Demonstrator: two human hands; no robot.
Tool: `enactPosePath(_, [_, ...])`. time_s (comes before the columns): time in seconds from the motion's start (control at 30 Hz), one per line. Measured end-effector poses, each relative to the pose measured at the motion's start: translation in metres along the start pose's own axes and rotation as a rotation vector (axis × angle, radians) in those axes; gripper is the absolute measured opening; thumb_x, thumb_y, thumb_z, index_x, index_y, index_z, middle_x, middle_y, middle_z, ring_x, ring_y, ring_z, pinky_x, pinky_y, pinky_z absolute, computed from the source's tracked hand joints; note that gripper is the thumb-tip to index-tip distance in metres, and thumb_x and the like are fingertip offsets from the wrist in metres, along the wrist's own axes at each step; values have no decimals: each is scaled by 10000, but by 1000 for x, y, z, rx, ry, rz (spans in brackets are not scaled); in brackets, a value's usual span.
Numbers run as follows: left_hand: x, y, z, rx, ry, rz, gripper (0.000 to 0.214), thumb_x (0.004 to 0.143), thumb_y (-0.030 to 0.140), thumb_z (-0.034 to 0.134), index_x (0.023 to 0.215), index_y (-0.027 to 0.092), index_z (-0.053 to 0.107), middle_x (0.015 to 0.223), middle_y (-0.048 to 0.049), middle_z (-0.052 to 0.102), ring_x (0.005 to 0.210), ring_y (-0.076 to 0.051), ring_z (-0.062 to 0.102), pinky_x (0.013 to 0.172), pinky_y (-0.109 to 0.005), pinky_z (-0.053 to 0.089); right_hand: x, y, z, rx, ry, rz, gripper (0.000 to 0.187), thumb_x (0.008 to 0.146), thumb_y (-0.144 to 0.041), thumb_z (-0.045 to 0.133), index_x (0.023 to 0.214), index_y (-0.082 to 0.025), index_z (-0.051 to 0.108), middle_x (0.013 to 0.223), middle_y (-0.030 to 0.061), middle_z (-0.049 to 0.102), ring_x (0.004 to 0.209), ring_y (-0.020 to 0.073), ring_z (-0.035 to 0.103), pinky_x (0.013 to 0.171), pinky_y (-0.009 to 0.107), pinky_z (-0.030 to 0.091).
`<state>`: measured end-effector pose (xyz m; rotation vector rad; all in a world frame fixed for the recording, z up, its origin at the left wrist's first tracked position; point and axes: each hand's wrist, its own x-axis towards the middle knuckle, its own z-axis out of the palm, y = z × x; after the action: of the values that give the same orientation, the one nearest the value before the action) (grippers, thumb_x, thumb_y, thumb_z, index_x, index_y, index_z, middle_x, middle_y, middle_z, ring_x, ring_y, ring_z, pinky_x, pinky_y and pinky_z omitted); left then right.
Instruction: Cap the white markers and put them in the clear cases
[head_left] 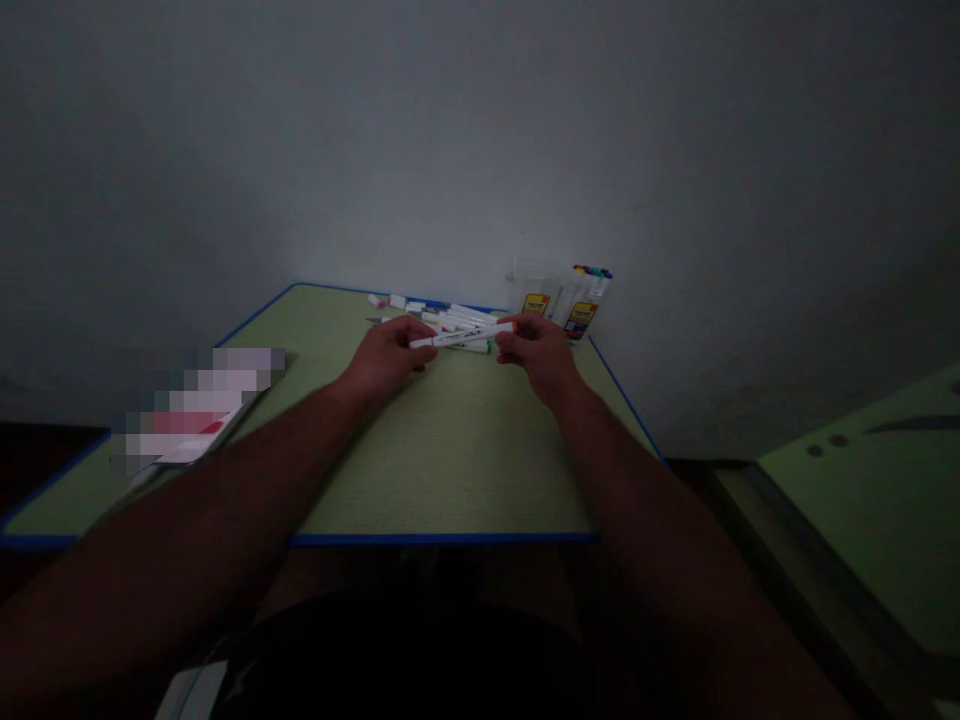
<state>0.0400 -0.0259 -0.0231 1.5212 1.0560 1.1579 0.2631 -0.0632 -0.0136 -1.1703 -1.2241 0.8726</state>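
Both my hands hold one white marker (463, 335) level above the green desk (420, 450). My left hand (386, 355) pinches its left end, and my right hand (536, 352) grips its right end, where an orange tip shows. Just behind the held marker lies a loose pile of several white markers (442, 318) on the desk, some with coloured caps. To the right of the pile stands a clear marker case (574, 305) with yellow labels and markers upright in it, close to my right hand.
A flat booklet or package (199, 410) lies near the desk's left edge. The desk has a blue rim and stands against a pale wall. A second green desk (877, 500) is at the right across a dark gap.
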Motion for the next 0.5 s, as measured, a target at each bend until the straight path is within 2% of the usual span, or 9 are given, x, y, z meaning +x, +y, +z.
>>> enactPosePath(0.13, [0, 0, 2, -41, -24, 39, 175, 675, 141, 783, 812, 187, 684, 666, -7, 669, 564, -140, 582, 587, -291, 483, 2, 3, -2, 8, 14, 24, 260, 688, -304, 803, 893, -206, 676, 770, -28, 660, 633, 92, 583, 627, 270, 563])
enactPosePath(0.37, [-8, 12, 3, 84, -12, 39, 205, 636, 153, 834, 805, 177, 720, 617, -2, 663, 551, -141, 566, 580, -283, 445, 0, 5, 0, -75, -70, 60, 267, 646, -272, 814, 866, -175, 700, 632, -33, 637, 535, 93, 564, 550, 257, 509])
enactPosePath(0.5, [-9, 14, 2, 119, -33, 23, 214, 646, 178, 840, 846, 160, 765, 572, -3, 634, 527, -140, 534, 554, -284, 413, -1, 5, -1, -78, -93, 40, 235, 639, -245, 806, 833, -168, 698, 626, -19, 646, 532, 103, 575, 544, 259, 496])
